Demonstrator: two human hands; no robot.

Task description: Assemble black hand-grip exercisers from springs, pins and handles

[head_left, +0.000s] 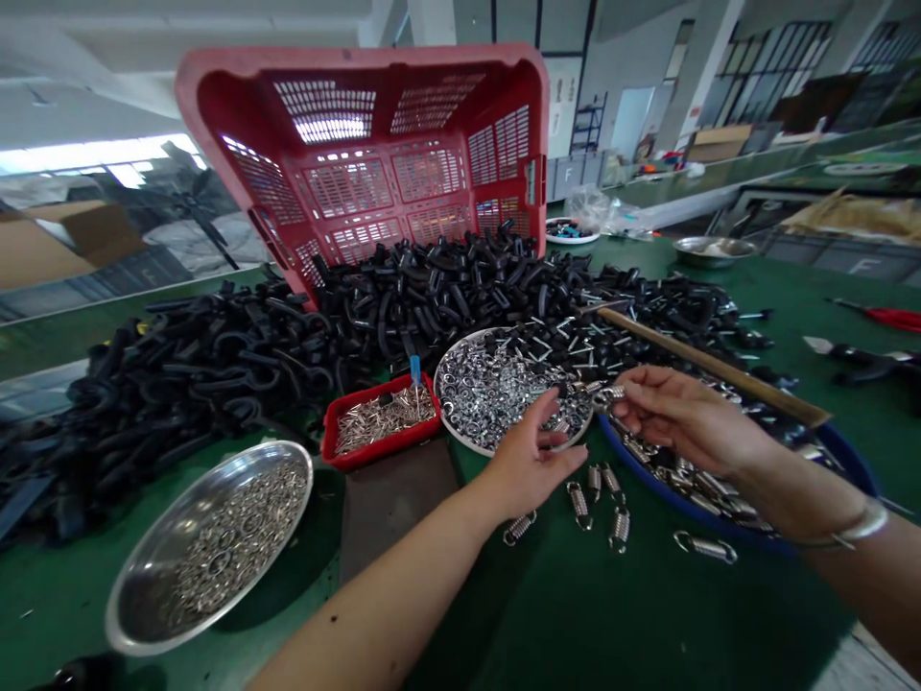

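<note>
My right hand [680, 413] pinches a metal coil spring [610, 394] between thumb and fingertips, above the rim of a blue tray [860, 470] that holds many springs. My left hand [529, 461] is open, thumb and fingers apart, over the near right edge of a white round plate [455, 434] full of small shiny metal parts. Several loose coil springs [578, 505] lie on the green table just below my hands. One more spring [705, 548] rests apart, in front of the blue tray.
A red crate [360, 72] lies tipped over a wide heap of black curved parts [432, 288]. At the left are a red box [345, 461] of pins and a steel bowl [122, 605] of small metal parts. A wooden-handled tool [720, 368] lies across the blue tray.
</note>
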